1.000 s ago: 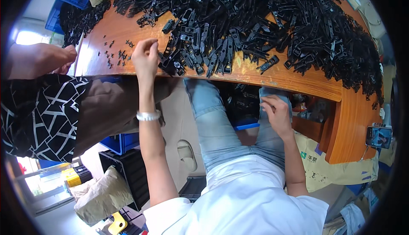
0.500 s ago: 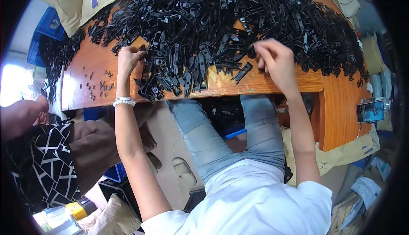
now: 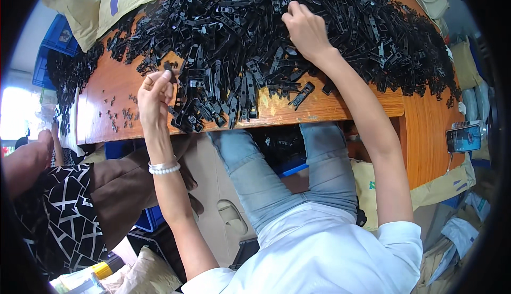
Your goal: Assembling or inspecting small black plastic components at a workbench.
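Note:
A wide heap of black plastic clip-like parts [image 3: 234,33] covers the far half of the wooden desk [image 3: 271,114]. My left hand [image 3: 155,92] is raised over the heap's left edge, thumb and fingers pinching a small black plastic part [image 3: 168,68]. Farther out, my right hand [image 3: 308,32] reaches over the middle of the heap with its fingers drawn together; whatever lies between them is hidden. One loose black part [image 3: 302,95] lies near the desk's front edge, between my two forearms.
Small dark pieces [image 3: 123,117] are scattered at the desk's left. Another person's arm [image 3: 32,161] shows at far left. A phone [image 3: 463,138] stands by the desk's right side. Paper sacks [image 3: 130,3] and blue crates [image 3: 58,35] are at the far left.
My right hand has moved away from me and to the left, from the heap's near edge to its middle. My left hand has come slightly nearer and turned, showing the black part it pinches.

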Demonstrator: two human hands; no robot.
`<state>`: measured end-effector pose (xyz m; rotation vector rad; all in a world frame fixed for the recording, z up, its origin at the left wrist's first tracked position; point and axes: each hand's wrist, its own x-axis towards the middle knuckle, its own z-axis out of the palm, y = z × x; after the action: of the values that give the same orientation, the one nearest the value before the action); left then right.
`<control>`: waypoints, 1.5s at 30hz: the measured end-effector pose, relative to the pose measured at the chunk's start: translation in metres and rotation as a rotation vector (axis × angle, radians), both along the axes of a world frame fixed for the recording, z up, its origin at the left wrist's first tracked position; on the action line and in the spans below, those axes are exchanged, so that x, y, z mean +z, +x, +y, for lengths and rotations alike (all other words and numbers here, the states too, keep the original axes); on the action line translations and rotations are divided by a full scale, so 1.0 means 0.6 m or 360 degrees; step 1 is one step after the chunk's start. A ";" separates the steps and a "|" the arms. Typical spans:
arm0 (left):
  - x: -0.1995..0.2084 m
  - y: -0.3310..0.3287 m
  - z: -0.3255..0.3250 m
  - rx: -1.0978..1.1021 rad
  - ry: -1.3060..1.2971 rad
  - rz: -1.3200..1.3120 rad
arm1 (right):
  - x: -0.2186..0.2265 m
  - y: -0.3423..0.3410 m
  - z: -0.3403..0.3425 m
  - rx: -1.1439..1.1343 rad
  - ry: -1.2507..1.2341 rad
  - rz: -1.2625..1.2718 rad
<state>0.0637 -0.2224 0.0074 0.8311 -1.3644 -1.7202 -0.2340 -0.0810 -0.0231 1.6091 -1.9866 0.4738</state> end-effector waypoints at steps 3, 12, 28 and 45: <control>0.019 -0.027 0.091 -0.0158 -0.0068 -0.0108 | 0.022 0.012 0.039 0.0201 -0.0319 -0.0197; -0.031 -0.099 0.232 -0.0898 0.0783 0.0757 | 0.092 0.111 0.172 0.0493 -0.0209 -0.2001; -0.034 -0.114 0.297 -0.0767 0.0557 0.0708 | 0.069 0.171 0.246 0.0751 -0.0462 -0.1231; -0.064 -0.202 0.315 -0.0380 -0.2035 -0.1323 | -0.012 0.159 0.321 0.0021 -0.1052 -0.2595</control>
<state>-0.0577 -0.0333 -0.0312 0.5803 -2.6814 -0.2629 -0.1388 0.1113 -0.0301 0.6479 -2.1642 2.6877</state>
